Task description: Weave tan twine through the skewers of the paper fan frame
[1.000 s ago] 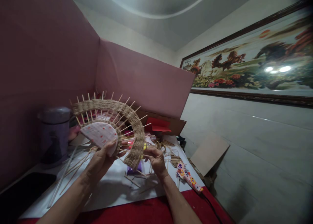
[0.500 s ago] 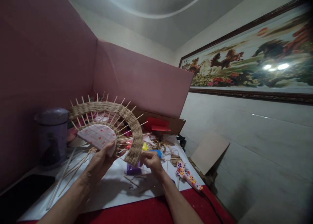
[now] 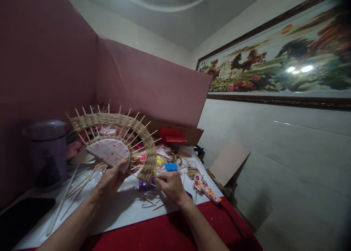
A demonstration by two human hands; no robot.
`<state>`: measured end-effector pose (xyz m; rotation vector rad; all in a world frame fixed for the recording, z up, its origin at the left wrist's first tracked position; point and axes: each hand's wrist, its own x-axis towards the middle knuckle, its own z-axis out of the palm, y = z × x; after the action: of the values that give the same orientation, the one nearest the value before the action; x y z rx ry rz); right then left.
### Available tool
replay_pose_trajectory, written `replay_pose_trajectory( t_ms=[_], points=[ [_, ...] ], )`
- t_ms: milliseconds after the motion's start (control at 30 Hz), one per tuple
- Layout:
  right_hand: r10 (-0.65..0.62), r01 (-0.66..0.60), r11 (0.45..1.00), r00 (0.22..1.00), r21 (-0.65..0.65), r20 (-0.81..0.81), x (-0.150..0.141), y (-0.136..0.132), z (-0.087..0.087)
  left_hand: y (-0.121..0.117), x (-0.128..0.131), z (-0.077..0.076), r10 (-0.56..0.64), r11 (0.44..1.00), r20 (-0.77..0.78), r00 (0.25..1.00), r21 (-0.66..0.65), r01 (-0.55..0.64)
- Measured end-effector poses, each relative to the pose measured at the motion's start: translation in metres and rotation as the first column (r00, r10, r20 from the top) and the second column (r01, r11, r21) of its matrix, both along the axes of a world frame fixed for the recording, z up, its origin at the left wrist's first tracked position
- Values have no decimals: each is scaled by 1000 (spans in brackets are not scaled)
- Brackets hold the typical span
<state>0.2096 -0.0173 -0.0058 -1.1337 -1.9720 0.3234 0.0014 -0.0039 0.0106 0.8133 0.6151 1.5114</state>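
A half-round fan of thin wooden sticks with a woven twine band [image 3: 149, 148] is held up above the table, its stick tips pointing outward. At its centre sits a half-disc of white cloth with red dots [image 3: 109, 151]. My left hand [image 3: 116, 176] grips this cloth centre at its lower right, thumb in front and the fingers partly hidden behind. Beside the band's lower right end, my right hand [image 3: 171, 185] is closed in a pinch. Whatever lies between those fingertips is too small to make out.
A glue gun with a floral pattern [image 3: 205, 189] lies at the right, its cord trailing off. Blue [image 3: 171, 167] and purple packets [image 3: 145, 185] lie behind my hands. Loose sticks [image 3: 79, 188], a lidded purple container [image 3: 48, 156] and a black flat object [image 3: 26, 221] are at the left.
The whole view has shifted, so the surroundings sit further left and slightly higher. My right hand stays by the band's lower end, its fingers turned a little; my left hand keeps its grip.
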Motion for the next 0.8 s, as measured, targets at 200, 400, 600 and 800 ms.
replay_pose_trajectory(
  t_ms=[200, 400, 600, 800],
  points=[
    [-194, 179, 966, 979, 189, 65, 0, -42, 1, -5, 12, -3, -78, 996, 52, 996, -26, 80],
    [-327, 260, 898, 934, 354, 143, -7, -67, 0, -16, 22, 3, -87, 995, 43, 995, -37, 89],
    [-394, 321, 848, 914, 421, 95, -12, -82, -13, -19, 28, 7, -105, 992, 159, 982, -51, 114],
    [-297, 316, 900, 949, 301, -107, -14, -89, -20, -21, 38, 14, -101, 976, 308, 946, -154, 155]
  ],
)
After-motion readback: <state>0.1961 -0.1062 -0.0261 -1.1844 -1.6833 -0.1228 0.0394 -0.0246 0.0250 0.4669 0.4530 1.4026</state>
